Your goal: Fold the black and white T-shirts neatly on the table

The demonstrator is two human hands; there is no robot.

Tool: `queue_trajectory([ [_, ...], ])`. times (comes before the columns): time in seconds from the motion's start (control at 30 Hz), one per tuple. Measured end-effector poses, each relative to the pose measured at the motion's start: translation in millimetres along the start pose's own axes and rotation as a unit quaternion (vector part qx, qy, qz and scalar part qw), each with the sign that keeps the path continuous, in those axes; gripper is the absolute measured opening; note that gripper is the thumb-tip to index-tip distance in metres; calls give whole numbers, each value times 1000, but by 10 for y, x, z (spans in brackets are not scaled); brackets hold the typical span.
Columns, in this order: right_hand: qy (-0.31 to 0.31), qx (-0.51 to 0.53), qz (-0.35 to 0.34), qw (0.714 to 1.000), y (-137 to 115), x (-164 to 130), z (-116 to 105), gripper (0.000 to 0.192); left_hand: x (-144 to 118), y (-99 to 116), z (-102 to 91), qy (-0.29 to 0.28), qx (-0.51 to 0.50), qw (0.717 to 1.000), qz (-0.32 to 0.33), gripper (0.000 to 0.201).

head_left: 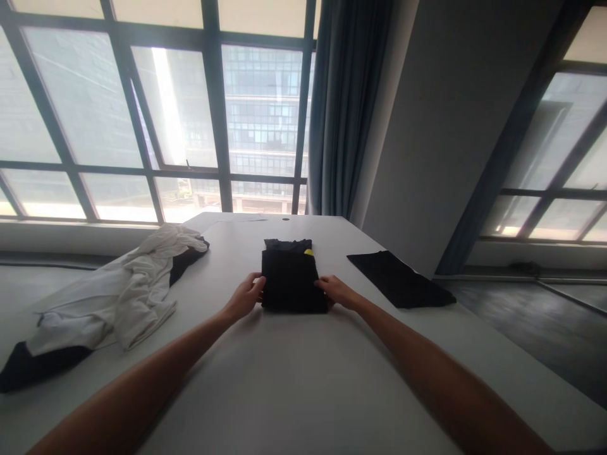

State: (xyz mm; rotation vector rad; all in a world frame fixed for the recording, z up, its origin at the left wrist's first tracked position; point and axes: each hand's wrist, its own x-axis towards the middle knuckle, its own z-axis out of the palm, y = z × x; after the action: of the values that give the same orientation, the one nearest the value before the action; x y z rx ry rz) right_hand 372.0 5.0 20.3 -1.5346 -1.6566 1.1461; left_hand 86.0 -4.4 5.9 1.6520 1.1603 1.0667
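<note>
A folded black garment (290,276) with a small yellow tag near its far right corner lies in the middle of the white table (294,379). My left hand (246,296) rests against its left edge, fingers curled onto the cloth. My right hand (336,291) touches its right edge in the same way. Both arms reach straight forward over the tabletop.
A heap of loose white and black clothes (118,294) lies at the table's left side. A flat black folded cloth (401,278) sits near the right edge. Behind the table are large windows (142,114), a blue curtain (346,107) and a grey wall.
</note>
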Motion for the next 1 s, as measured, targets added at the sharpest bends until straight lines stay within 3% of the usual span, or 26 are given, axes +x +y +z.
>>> queue_trajectory([
  [0.13,61,-26,29,997,47,58,54,38,-7,-27,0,-38,95,995,7,84],
  [0.27,53,-8,-30,998,110,67,46,61,-42,-29,-11,-57,175,982,51,59],
  [0.37,55,-18,-99,993,134,72,44,62,-15,-48,2,-45,193,978,59,49],
  [0.53,83,-68,-161,981,103,44,56,55,74,-81,-1,-64,171,980,81,61],
  [0.63,139,-82,-191,968,103,56,59,58,148,-77,-30,-84,166,977,105,73],
  [0.77,183,-136,-210,951,192,172,73,59,295,-107,-47,-85,195,975,61,89],
  [0.9,159,-162,-188,956,266,253,81,56,426,-136,-27,-38,240,970,30,78],
  [1.0,133,-167,-169,962,248,225,72,56,459,-107,9,-45,235,971,26,74],
])
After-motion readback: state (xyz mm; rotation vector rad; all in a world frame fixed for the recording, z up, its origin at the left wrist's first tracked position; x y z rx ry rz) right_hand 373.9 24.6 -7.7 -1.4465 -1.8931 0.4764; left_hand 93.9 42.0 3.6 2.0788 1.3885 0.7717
